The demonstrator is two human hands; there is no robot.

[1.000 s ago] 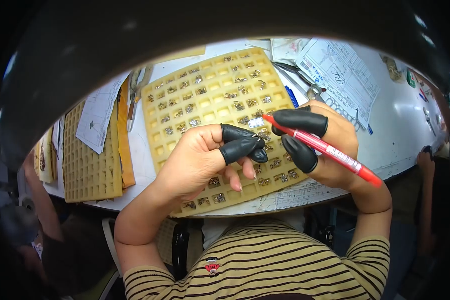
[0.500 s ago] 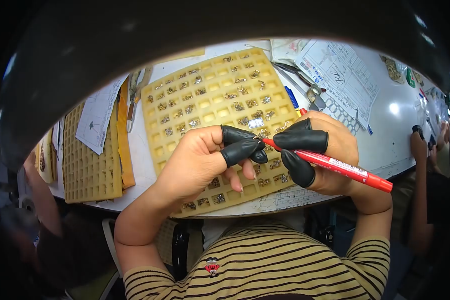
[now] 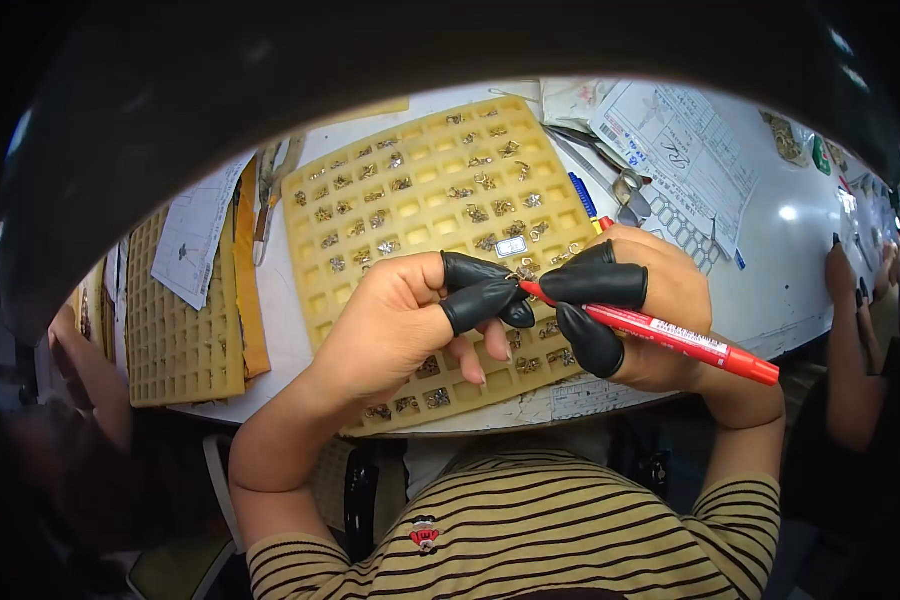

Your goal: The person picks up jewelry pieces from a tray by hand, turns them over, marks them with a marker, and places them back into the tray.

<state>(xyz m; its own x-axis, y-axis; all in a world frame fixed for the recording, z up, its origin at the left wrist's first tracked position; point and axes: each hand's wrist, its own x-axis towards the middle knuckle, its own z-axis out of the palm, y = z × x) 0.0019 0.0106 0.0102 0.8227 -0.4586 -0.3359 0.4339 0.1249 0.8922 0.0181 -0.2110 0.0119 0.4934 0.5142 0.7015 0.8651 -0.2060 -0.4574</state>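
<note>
My left hand (image 3: pixel 410 300), with black rubber covers on some fingers, pinches a small piece of metal jewelry (image 3: pixel 524 272), mostly hidden by the fingertips. In my right hand (image 3: pixel 630 300), also in black finger covers, is a red marker pen (image 3: pixel 685 340). Its tip points left and meets the jewelry piece or lies right beside it; I cannot tell which. Both hands are above a yellow compartment tray (image 3: pixel 420 210), where many cells hold small metal jewelry pieces. A small white label (image 3: pixel 511 247) lies on the tray just beyond my fingers.
Left stands a second yellow tray (image 3: pixel 175 350) with a printed sheet (image 3: pixel 195 240) on top. Pliers (image 3: pixel 590 150), a blue pen (image 3: pixel 582 195) and printed papers (image 3: pixel 670 140) lie right of the main tray. Other people's arms (image 3: pixel 850 330) show at both sides.
My right hand and the red marker have shifted slightly left and down toward the jewelry piece. My left hand stays nearly still. The person at the right has moved an arm.
</note>
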